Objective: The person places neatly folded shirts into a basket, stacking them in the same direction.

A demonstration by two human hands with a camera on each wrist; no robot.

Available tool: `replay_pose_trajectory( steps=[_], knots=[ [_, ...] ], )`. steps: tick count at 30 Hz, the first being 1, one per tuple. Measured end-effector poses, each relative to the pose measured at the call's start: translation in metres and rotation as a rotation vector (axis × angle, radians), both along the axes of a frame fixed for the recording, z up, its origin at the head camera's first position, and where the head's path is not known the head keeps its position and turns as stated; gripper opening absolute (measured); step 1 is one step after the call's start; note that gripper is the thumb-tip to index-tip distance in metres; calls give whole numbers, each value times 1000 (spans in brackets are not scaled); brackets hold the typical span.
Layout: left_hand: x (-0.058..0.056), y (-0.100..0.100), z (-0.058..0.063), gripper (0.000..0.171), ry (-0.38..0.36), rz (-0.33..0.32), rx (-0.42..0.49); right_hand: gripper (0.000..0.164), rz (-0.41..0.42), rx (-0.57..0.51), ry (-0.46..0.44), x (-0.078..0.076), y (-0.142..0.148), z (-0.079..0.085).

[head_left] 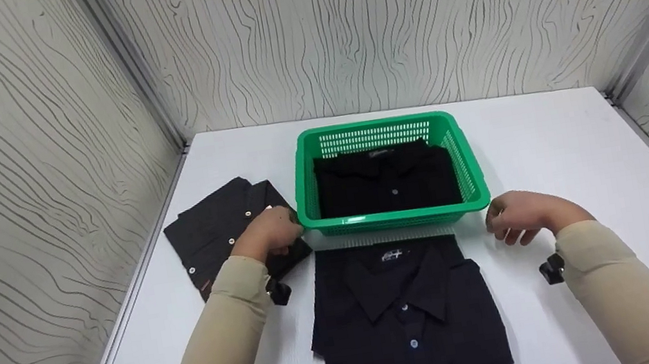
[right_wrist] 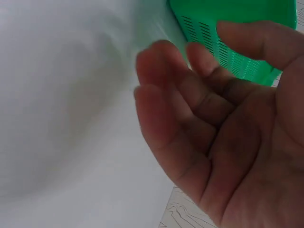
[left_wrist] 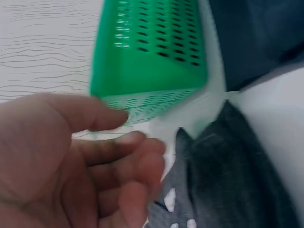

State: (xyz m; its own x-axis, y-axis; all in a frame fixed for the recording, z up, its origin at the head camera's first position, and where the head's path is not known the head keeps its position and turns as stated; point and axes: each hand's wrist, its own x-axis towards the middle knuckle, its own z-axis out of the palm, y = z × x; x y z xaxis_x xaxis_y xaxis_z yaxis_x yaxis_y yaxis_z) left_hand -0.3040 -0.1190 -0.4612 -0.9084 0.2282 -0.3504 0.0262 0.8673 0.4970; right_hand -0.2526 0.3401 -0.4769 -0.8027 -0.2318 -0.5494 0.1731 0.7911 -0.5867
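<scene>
A green plastic basket stands on the white table with a folded black shirt inside. My left hand is by the basket's front left corner, above a folded dark grey shirt. In the left wrist view, thumb and loosely bent fingers stand apart, nothing between them; whether the thumb touches the basket I cannot tell. At the front right corner is my right hand, its fingers loosely curled around nothing. In front of the basket lies another folded black shirt, collar toward it.
The white table meets patterned panels at the back and both sides. A metal frame edge runs along the table's left side.
</scene>
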Motion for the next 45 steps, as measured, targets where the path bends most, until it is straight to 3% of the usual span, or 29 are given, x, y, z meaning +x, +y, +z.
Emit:
replay_pose_trajectory(
  steps=[2,5,11,17,19,21,28,32,35,38,41,45],
  knots=[
    [3,1,-6,15,-79,21,38,31,16,5,-36,2,-4,-4],
    [8,4,-15,28,-140,28,45,31,29,29,-65,6,-11,-9],
    [18,13,-28,52,-223,-3,-67,27,99,92,-105,16,-28,-19],
    [30,25,-35,46,-277,-153,-169,29,131,142,-89,28,-49,-21],
    [33,28,-35,40,-268,-207,-179,32,135,150,-74,32,-56,-22],
    [35,31,-35,35,-240,-219,-180,35,136,148,-54,34,-62,-23],
    [42,42,-42,30,2,-273,-319,33,135,178,39,33,-74,-32],
    [40,45,-46,26,21,-313,-314,26,199,162,90,33,-77,-36],
    [37,42,-48,23,-34,-341,-239,20,223,88,83,31,-75,-38],
    [32,35,-49,37,-114,-350,-82,18,199,-32,23,29,-67,-40],
    [28,27,-51,46,-244,-302,150,32,152,-191,-74,27,-57,-42],
    [26,19,-57,40,-434,-232,418,57,111,-362,-188,26,-47,-45]
  ],
)
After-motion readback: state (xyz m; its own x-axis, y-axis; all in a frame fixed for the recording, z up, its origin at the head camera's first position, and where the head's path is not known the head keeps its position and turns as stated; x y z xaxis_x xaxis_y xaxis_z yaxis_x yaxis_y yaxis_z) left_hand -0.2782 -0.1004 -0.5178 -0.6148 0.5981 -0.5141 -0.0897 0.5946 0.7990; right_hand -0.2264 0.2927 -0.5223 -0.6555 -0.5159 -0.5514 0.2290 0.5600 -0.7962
